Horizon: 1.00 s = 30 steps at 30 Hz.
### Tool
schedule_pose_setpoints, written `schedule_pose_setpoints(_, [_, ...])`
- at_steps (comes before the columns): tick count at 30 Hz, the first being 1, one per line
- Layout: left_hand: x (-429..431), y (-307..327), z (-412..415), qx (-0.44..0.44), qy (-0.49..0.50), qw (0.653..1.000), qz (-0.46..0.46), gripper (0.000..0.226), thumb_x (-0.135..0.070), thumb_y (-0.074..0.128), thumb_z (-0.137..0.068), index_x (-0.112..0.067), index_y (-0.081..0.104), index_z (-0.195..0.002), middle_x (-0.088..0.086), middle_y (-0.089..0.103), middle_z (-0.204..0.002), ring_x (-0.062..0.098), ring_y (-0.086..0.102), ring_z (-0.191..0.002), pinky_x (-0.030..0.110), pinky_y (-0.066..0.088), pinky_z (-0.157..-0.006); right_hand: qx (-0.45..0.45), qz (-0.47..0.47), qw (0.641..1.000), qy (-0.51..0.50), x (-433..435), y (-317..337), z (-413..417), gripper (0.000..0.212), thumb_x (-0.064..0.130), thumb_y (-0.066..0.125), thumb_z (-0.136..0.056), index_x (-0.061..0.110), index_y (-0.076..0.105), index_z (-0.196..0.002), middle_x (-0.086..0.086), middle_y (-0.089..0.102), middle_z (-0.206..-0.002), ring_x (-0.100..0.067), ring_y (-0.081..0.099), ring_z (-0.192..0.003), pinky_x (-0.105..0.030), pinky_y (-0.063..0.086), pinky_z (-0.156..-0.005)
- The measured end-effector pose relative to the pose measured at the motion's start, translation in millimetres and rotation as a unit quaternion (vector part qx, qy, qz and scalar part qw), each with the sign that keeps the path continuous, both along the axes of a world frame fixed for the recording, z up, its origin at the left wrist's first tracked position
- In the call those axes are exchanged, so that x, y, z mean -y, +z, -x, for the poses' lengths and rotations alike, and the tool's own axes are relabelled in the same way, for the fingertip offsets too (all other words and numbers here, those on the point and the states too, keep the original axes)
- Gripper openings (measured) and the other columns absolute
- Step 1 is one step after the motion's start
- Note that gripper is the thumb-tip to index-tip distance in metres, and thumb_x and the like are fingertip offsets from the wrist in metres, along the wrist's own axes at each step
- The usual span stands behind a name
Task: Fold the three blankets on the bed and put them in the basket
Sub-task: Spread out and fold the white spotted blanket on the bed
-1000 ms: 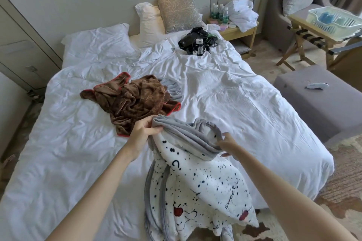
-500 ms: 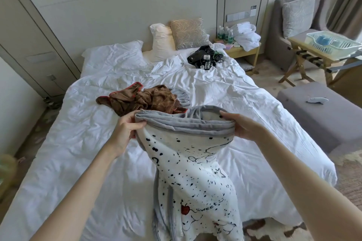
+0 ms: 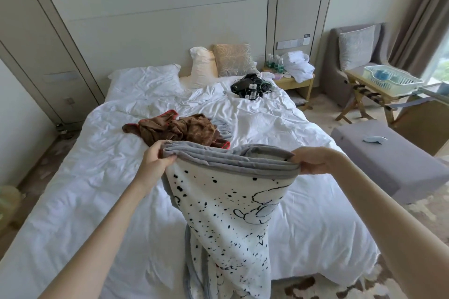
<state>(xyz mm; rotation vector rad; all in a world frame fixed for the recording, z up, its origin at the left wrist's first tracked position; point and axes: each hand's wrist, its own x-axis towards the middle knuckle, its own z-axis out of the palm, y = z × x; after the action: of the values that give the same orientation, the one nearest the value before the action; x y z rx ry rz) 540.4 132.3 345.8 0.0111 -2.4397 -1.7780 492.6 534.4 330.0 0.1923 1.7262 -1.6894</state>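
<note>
Over rumpled bed [image 3: 97, 177], plush spotted blanket [image 3: 230, 213]

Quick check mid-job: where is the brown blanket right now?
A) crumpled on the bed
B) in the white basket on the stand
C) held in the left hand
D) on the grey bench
A: the brown blanket lies crumpled on the bed, beyond the spotted blanket that the left hand and right hand hold up by its grey edge.
</note>
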Motion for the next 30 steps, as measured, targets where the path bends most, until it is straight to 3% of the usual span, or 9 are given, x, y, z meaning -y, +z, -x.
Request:
schedule_pose_setpoints(6, [-41,-27,-51,0.026,0.022,0.999,0.025,0.023,-0.003,0.061,-0.093,-0.013,0.062,-0.113,0.006,0.068,-0.113,0.021,0.062,-0.111,0.045,0.048,-0.102,-0.018,-0.105,0.994,0.027,-33,-16,-57,0.028,-0.018,0.038,-0.087,-0.009,0.060,-0.101,-0.014,0.058,-0.095,-0.020,0.056,-0.088,-0.025,0.052,-0.078])
schedule_pose_setpoints(9, [-70,-35,-79,0.037,0.020,0.998,0.037,0.022,-0.007,0.061,-0.094,-0.016,0.062,-0.114,0.004,0.067,-0.114,0.019,0.062,-0.110,0.044,0.049,-0.101,-0.048,-0.156,0.986,-0.032,-57,-28,-91,0.032,-0.014,0.039,-0.085,-0.013,0.058,-0.111,-0.013,0.050,-0.095,-0.023,0.045,-0.087,-0.028,0.040,-0.075])
schedule_pose_setpoints(12, [-94,-30,-104,0.016,0.034,0.999,0.033,0.021,-0.008,0.060,-0.094,-0.018,0.062,-0.112,0.001,0.067,-0.111,0.016,0.062,-0.108,0.042,0.050,-0.099,-0.036,-0.098,0.991,-0.083,-77,-23,-125,0.019,-0.008,0.045,-0.088,0.001,0.057,-0.100,-0.008,0.046,-0.079,-0.015,0.042,-0.069,-0.024,0.039,-0.067])
schedule_pose_setpoints(18, [-118,38,-122,-0.073,0.058,0.995,0.040,0.024,-0.005,0.057,-0.096,-0.011,0.059,-0.119,0.006,0.064,-0.117,0.022,0.060,-0.113,0.039,0.047,-0.101,-0.132,0.000,0.978,-0.161,-87,57,-158,0.013,0.003,0.049,-0.092,0.002,0.056,-0.103,-0.007,0.055,-0.081,-0.016,0.052,-0.071,-0.029,0.048,-0.073])
schedule_pose_setpoints(20, [-123,77,-124,-0.135,0.080,0.987,0.028,0.023,-0.005,0.055,-0.095,-0.016,0.061,-0.115,0.002,0.065,-0.113,0.017,0.061,-0.110,0.037,0.047,-0.101,-0.203,0.040,0.955,-0.211,-84,99,-158,0.023,0.001,0.049,-0.088,-0.001,0.057,-0.110,-0.006,0.053,-0.078,-0.015,0.050,-0.068,-0.027,0.045,-0.066])
schedule_pose_setpoints(23, [-137,113,-137,-0.286,0.149,0.947,0.007,0.020,-0.013,0.055,-0.095,-0.029,0.058,-0.105,-0.011,0.064,-0.103,0.005,0.062,-0.098,0.022,0.050,-0.090,-0.363,0.081,0.875,-0.310,-84,138,-165,0.020,0.004,0.054,-0.077,0.002,0.067,-0.093,-0.003,0.055,-0.070,-0.013,0.050,-0.065,-0.023,0.042,-0.059])
schedule_pose_setpoints(25, [-152,97,-147,-0.333,0.190,0.923,0.041,0.015,-0.012,0.050,-0.098,-0.016,0.053,-0.112,-0.003,0.062,-0.103,0.016,0.061,-0.096,0.025,0.048,-0.082,-0.450,-0.012,0.834,-0.320,-79,129,-175,0.015,0.008,0.056,-0.075,0.002,0.066,-0.085,-0.003,0.060,-0.071,-0.011,0.055,-0.065,-0.024,0.045,-0.058])
schedule_pose_setpoints(27, [-165,65,-155,-0.213,0.176,0.957,0.091,0.021,-0.008,0.045,-0.101,-0.004,0.047,-0.121,0.010,0.060,-0.108,0.031,0.059,-0.101,0.033,0.044,-0.080,-0.385,-0.143,0.863,-0.293,-77,92,-181,0.010,0.006,0.054,-0.080,0.002,0.058,-0.071,-0.008,0.056,-0.069,-0.017,0.051,-0.063,-0.029,0.042,-0.058])
schedule_pose_setpoints(30, [-163,35,-158,-0.108,0.151,0.971,0.152,0.019,-0.008,0.042,-0.102,-0.003,0.047,-0.120,0.020,0.060,-0.110,0.038,0.059,-0.101,0.039,0.042,-0.076,-0.201,-0.177,0.925,-0.270,-94,58,-179,0.018,0.002,0.050,-0.087,0.007,0.051,-0.070,-0.009,0.052,-0.071,-0.019,0.052,-0.065,-0.028,0.047,-0.055])
